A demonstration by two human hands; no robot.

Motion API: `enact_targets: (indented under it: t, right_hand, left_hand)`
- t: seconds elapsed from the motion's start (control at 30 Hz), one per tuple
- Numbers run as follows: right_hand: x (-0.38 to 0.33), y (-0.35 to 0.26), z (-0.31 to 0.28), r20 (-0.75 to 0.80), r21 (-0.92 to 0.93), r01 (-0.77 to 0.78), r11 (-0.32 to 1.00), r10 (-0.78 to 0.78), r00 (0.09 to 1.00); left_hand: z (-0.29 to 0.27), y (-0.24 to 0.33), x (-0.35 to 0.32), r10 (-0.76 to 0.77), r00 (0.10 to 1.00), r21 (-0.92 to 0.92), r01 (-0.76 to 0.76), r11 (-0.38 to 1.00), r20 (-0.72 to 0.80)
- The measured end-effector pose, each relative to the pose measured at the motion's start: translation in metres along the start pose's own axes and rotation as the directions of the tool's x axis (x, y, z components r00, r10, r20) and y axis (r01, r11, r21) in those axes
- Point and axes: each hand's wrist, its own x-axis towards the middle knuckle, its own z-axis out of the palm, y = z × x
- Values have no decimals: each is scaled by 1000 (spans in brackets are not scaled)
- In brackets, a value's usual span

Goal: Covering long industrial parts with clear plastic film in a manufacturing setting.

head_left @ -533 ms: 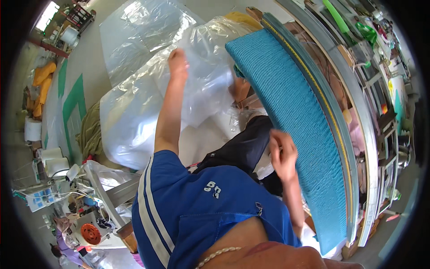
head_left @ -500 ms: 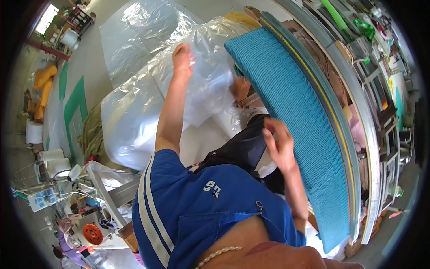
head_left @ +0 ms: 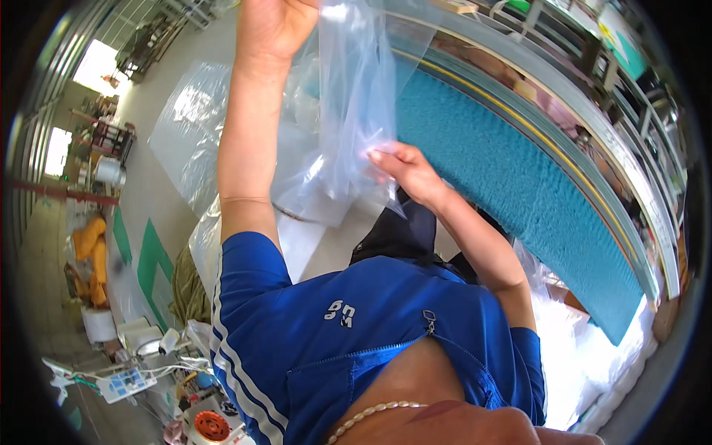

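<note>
A clear plastic bag point(head_left: 356, 96) hangs upright in loose folds in front of me. Raised high, my left hand point(head_left: 276, 26) is at the top edge of the view with its fingertips cut off; the bag hangs from beside it. My right hand point(head_left: 408, 169) pinches the lower right side of the bag between thumb and fingers. Behind the bag, a long table covered in ribbed teal-blue cloth point(head_left: 504, 170) curves away to the right. More clear plastic sheeting point(head_left: 189, 111) lies spread at the far left.
A metal rail point(head_left: 593, 141) and a yellow strip point(head_left: 519, 122) run along the table's far side. Crumpled olive cloth point(head_left: 191, 289) lies at left. Nearby are white thread cones point(head_left: 141, 337) and a machine with an orange wheel point(head_left: 211, 426). White plastic point(head_left: 586, 371) is heaped at lower right.
My left hand has gone up to the top edge. A plastic bag now hangs lifted before me, and my right hand has moved up and left, closing on it. The view has shifted.
</note>
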Motion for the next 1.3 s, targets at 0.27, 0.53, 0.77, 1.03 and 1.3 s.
enact_targets:
  t: [0.27, 0.53, 0.77, 1.03, 1.3]
  right_hand:
    - [-287, -78, -169, -561, -805, -331, 492, -813, 155]
    - [-429, -8, -251, -942, -335, -205, 920, -335, 37]
    - [-511, 77, -193, -945, 324, 196, 925, 306, 116]
    - [-351, 62, -92, -998, -49, 256, 966, -59, 28]
    - [-454, -106, -125, -644, -738, -144, 659, -752, -137]
  left_hand:
    - [-141, -99, -46, -68, 889, 882, 435, -180, -452]
    - [-124, -210, -124, -135, 984, 927, 56, -371, -113]
    - [-95, -207, -81, -388, 879, 870, -401, -287, 277]
    - [-190, -220, -71, -220, 923, 783, 121, -610, -314]
    - [-148, -214, -64, -293, 934, 855, 23, -518, -203]
